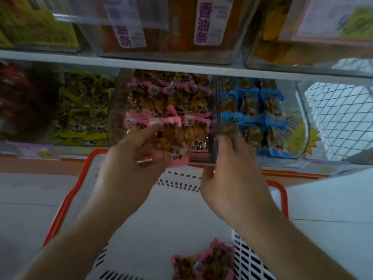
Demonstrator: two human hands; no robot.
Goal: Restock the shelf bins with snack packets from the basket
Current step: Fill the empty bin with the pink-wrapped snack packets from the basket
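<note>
Basket [281, 201] before shelf bins [214, 118]; packets [203, 261] in basket; hands above basket.

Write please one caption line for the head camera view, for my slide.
Left hand holds a pink snack packet at the clear bin; right hand beside it, above the basket.

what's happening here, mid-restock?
A person is restocking from a white basket with an orange rim. The left hand holds a pink-edged snack packet at the front of the clear bin of matching pink packets. The right hand is at the front edge between that bin and the blue-packet bin, holding nothing visible. A few pink packets remain in the basket.
</note>
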